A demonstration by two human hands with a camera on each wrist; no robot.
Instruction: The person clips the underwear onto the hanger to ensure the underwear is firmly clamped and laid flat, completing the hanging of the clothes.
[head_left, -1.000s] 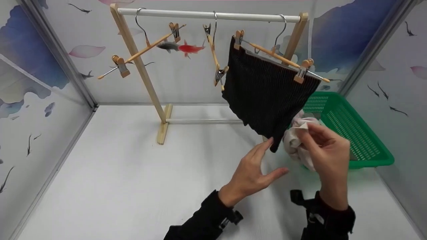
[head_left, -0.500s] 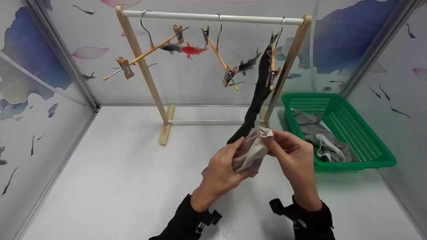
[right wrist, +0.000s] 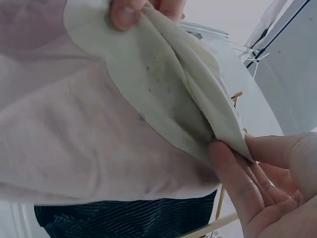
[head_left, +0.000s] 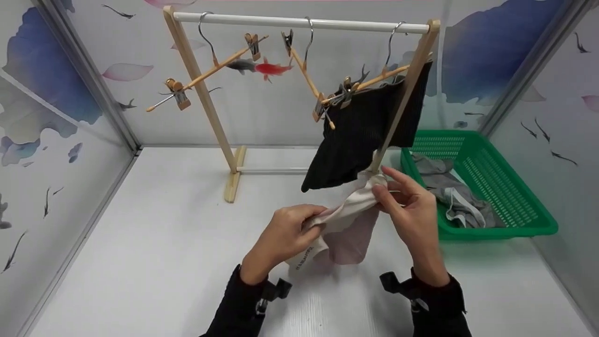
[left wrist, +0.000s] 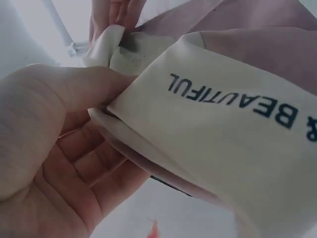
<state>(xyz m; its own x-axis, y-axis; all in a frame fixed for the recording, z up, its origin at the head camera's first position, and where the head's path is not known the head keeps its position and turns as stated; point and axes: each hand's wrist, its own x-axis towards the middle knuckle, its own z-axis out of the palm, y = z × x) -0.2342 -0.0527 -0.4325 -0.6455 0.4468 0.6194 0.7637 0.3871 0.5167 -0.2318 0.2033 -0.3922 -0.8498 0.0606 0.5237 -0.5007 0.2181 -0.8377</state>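
Observation:
A pale pink garment (head_left: 351,243) with a wide cream band is stretched between my two hands above the table. My left hand (head_left: 285,234) pinches one end of the band between thumb and fingers. The other end is pinched by my right hand (head_left: 412,210). Dark lettering reading "& BEAUTIFUL" shows on the cream band (left wrist: 218,119) in the left wrist view. In the right wrist view the band (right wrist: 163,89) gapes partly apart between the two grips. Just behind, a black ribbed garment (head_left: 351,135) hangs from the clips of the right hanger (head_left: 383,77).
The wooden rack (head_left: 206,100) carries a white rail (head_left: 257,19). Two bare clip hangers, left (head_left: 210,70) and middle (head_left: 304,70), hang from it. At right stands a green basket (head_left: 514,187) with grey clothing (head_left: 437,178) inside. Patterned panels enclose the table.
The bunched pink garment came leftward from beside the basket in my right hand. My left hand took hold, and the band is now spread out. The black garment has swung round on its hanger.

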